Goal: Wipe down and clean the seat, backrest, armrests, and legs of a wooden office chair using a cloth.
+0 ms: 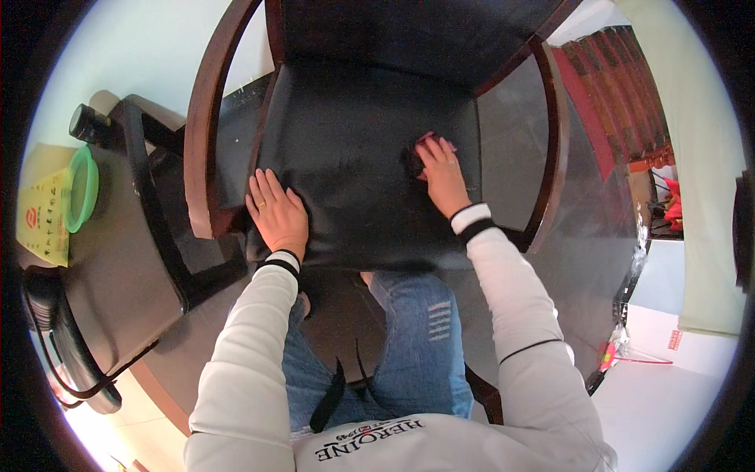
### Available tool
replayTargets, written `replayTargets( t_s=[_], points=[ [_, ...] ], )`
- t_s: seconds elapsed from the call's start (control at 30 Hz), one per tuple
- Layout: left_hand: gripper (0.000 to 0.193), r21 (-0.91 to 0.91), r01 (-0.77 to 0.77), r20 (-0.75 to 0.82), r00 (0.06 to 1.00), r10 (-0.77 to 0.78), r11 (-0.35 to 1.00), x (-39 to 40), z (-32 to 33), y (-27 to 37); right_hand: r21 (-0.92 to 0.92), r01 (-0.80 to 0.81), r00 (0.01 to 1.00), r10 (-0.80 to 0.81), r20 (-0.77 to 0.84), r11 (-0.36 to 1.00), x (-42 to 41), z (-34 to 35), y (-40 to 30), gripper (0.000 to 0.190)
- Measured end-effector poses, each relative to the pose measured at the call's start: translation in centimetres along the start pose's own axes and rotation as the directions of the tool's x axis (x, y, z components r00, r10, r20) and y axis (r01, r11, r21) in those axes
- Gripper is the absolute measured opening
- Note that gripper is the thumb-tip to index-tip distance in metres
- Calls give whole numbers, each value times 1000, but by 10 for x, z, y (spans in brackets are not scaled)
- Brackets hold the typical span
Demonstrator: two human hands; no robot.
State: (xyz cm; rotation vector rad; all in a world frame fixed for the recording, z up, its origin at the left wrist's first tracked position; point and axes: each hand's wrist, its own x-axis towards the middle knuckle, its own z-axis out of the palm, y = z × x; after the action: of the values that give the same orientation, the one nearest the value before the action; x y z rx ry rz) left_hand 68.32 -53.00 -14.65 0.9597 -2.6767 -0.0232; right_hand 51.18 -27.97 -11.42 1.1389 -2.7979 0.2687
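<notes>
Before me stands an armchair with dark wooden arms and a black leather-like seat [354,177]. My left hand [277,209] lies flat near the seat's front left corner, its fingers slightly apart and holding nothing. On the right side of the seat, my right hand [439,174] presses on a bunched reddish-purple cloth [426,154]. Most of the cloth is hidden under the fingers and in dark shadow. Behind the seat rises the chair's black backrest [407,35].
At the left, a low table [118,271] bears a green plastic basin [82,189], a yellow printed bag [44,218], a dark jar [88,124] and a black telephone [76,348]. The wooden armrests [203,118] flank the seat. A pale green curtain [708,177] hangs at the right.
</notes>
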Motion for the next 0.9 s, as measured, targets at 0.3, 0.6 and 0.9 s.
replayTargets(
  t_s=[0.3,0.6,0.9],
  points=[
    [48,54,0,41,999,-2,999,-1,-5,2,-225,-226,974,219,-57,948,82,18,68,49],
    [47,42,-16,18,1000,15,999,-1,-3,4,-76,-127,981,113,-160,989,51,24,71,51],
    [46,49,-12,14,1000,12,999,0,-5,4,-16,-101,995,101,-20,995,-28,-6,18,47]
  ],
)
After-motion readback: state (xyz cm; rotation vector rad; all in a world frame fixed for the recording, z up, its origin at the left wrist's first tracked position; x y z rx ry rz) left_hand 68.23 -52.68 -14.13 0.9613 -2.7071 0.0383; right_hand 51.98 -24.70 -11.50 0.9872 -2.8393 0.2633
